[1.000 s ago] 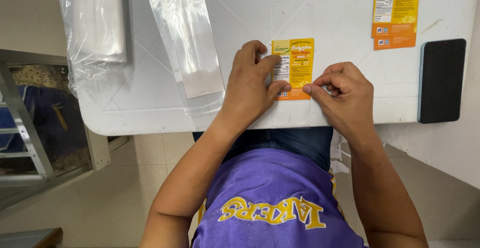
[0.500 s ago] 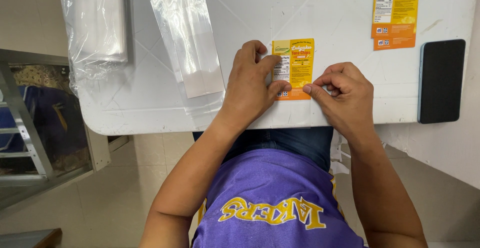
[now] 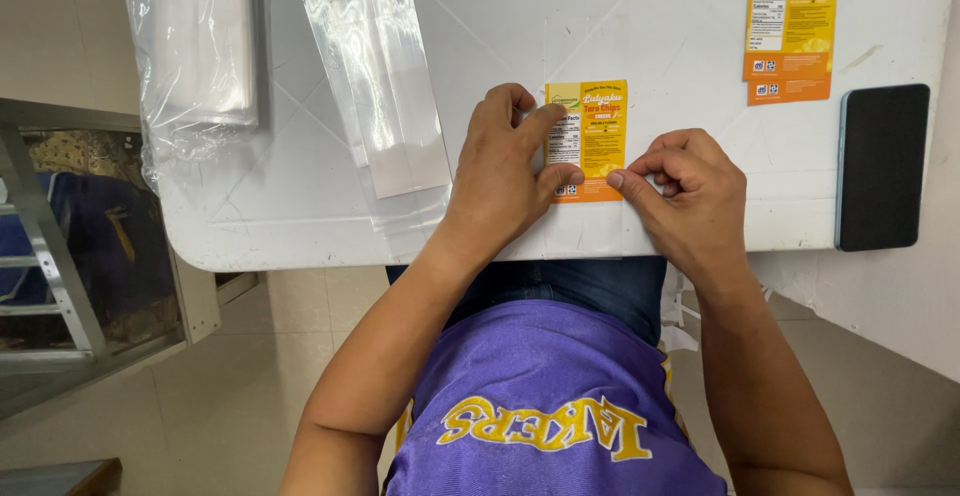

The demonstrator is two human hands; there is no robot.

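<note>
Change: none visible since a second ago.
Left hand point(image 3: 505, 171): flat, pressing yellow-orange label point(image 3: 597, 136) mid-frame.
Right hand point(image 3: 690, 191): pinching label's lower right corner.
Clear bag point(image 3: 385, 86): upper left, untouched.

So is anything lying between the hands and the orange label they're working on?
Nothing visible does. The left hand lies on the orange label and the right hand pinches its lower right corner; the clear bag lies off to the side.

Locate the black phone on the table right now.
In the head view, the black phone lies flat at the white table's right edge, right of the right hand and below the spare orange label.
</note>
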